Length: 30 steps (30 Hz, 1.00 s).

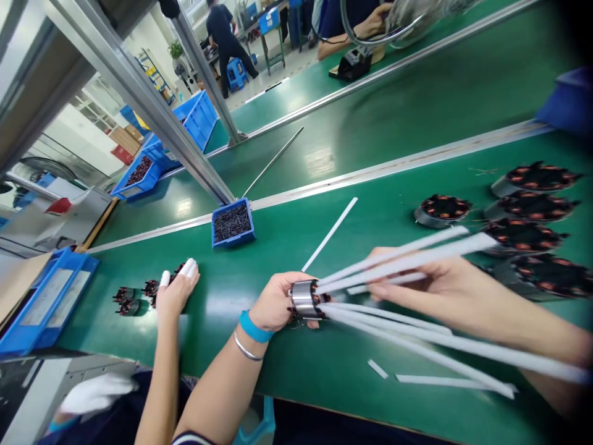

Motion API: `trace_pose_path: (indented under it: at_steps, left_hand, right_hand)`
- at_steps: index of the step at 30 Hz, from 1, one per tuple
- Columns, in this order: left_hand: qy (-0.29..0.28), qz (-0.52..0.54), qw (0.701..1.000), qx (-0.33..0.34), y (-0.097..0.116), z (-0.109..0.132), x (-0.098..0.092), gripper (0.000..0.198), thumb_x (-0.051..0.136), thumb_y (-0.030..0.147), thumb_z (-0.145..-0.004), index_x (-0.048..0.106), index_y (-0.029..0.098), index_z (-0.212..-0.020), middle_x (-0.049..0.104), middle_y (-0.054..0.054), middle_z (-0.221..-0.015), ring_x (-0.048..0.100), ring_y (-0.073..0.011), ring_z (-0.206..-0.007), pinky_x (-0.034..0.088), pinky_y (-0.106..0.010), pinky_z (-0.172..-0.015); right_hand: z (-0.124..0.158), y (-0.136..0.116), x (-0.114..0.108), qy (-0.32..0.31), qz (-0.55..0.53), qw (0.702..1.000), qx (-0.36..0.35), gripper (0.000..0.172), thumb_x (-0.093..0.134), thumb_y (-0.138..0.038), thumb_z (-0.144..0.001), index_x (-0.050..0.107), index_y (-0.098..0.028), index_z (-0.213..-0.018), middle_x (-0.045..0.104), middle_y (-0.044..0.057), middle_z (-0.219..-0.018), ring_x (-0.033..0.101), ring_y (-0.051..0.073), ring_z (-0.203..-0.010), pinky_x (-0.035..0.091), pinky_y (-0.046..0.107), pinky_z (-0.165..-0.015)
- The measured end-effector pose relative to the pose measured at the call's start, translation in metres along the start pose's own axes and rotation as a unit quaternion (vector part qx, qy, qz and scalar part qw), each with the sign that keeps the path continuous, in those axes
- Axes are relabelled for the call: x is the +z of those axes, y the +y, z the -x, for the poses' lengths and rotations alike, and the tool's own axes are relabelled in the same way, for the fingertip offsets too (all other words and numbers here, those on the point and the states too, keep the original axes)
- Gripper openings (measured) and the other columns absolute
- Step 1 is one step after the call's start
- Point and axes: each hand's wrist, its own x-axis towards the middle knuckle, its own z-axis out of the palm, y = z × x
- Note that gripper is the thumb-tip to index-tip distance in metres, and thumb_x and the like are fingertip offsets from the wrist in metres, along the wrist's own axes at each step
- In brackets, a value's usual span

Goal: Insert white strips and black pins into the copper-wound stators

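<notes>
My left hand point(274, 301), with a teal band and a silver bangle at its wrist, is closed around a small motor stator point(304, 299). The stator lies on its side, its bright steel ring showing. Several long white strips point(398, 330) stick out of its right end and fan out to the right. Just right of the stator, my right hand point(417, 281) is closed on a white strip point(393, 281), thumb and fingers pinching it. Other strips pass in front of this hand and hide part of the fingers.
A co-worker's hand point(178, 289) with white finger covers touches small stators point(126, 303) at left. A blue bin point(232, 224) holds dark pins. Larger stators point(528, 235) stand at right. Loose white strips point(330, 235) lie on the green table point(278, 241). A thin rod point(273, 161) lies behind.
</notes>
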Motion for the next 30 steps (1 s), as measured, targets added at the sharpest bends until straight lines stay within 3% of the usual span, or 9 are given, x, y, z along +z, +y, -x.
trace_pose_path:
  at_steps: [3,6,10,16,22,27,30]
  left_hand:
    - [-0.001,0.019,1.0,0.004,-0.007,-0.004,0.0,0.041,0.086,0.023,-0.053,0.064,0.013,-0.086,0.071,-0.005,-0.066,0.065,-0.0157,-0.052,0.051,-0.02,-0.042]
    - [-0.01,0.025,1.0,0.01,-0.01,-0.005,0.001,0.046,0.087,0.027,-0.055,0.066,0.012,-0.094,0.071,-0.005,-0.069,0.066,-0.0162,-0.053,0.054,-0.023,-0.047]
    - [-0.024,0.039,0.999,0.005,-0.01,-0.004,0.003,0.054,0.084,0.031,-0.06,0.067,0.013,-0.109,0.073,-0.007,-0.079,0.069,-0.0171,-0.061,0.055,-0.024,-0.056]
    - [0.005,0.018,0.999,0.029,-0.015,-0.003,0.009,0.063,0.084,0.03,-0.06,0.066,0.011,-0.118,0.073,-0.012,-0.094,0.069,-0.0179,-0.073,0.055,-0.026,-0.065]
    - [0.082,-0.063,0.991,0.081,-0.03,-0.002,0.016,0.046,0.068,0.016,-0.071,0.067,0.01,-0.117,0.074,-0.011,-0.089,0.067,-0.0131,-0.068,0.053,-0.023,-0.065]
    - [0.1,-0.126,0.98,0.121,-0.033,0.0,0.018,0.039,0.058,0.006,-0.07,0.071,0.01,-0.106,0.075,-0.009,-0.088,0.069,-0.0144,-0.072,0.054,-0.023,-0.068]
    - [0.094,-0.111,0.984,0.102,-0.032,-0.002,0.016,0.04,0.057,0.006,-0.069,0.071,0.009,-0.107,0.075,-0.01,-0.089,0.068,-0.0145,-0.071,0.054,-0.023,-0.067]
  right_hand:
    - [0.001,-0.003,0.007,-0.083,-0.043,0.996,-0.016,0.034,0.067,-0.048,-0.077,0.074,-0.016,-0.075,0.069,0.008,-0.078,0.064,0.018,-0.068,0.051,0.028,-0.06]
    - [0.002,0.002,0.017,-0.065,-0.054,0.996,-0.007,0.026,0.07,-0.043,-0.077,0.074,-0.018,-0.082,0.071,0.007,-0.082,0.066,0.019,-0.075,0.052,0.029,-0.067]
    - [0.004,0.013,0.027,0.0,-0.075,0.997,-0.001,0.025,0.077,-0.043,-0.069,0.07,-0.019,-0.073,0.068,0.005,-0.076,0.064,0.019,-0.07,0.051,0.028,-0.065]
    - [0.002,0.026,0.029,0.033,0.01,0.999,-0.014,0.022,0.07,-0.042,-0.073,0.069,-0.02,-0.074,0.07,0.006,-0.077,0.065,0.021,-0.071,0.052,0.032,-0.067]
    - [-0.002,0.025,0.03,0.039,0.077,0.996,0.009,0.027,0.071,-0.045,-0.067,0.065,-0.019,-0.064,0.067,0.006,-0.065,0.062,0.021,-0.059,0.051,0.033,-0.06]
    - [-0.003,0.035,0.03,-0.015,0.105,0.993,-0.05,0.026,0.068,-0.047,-0.072,0.067,-0.021,-0.067,0.069,0.006,-0.076,0.065,0.021,-0.068,0.052,0.029,-0.063]
    - [-0.002,0.044,0.025,-0.042,0.105,0.993,-0.033,0.028,0.065,-0.049,-0.074,0.068,-0.022,-0.068,0.07,0.007,-0.08,0.065,0.021,-0.066,0.052,0.027,-0.06]
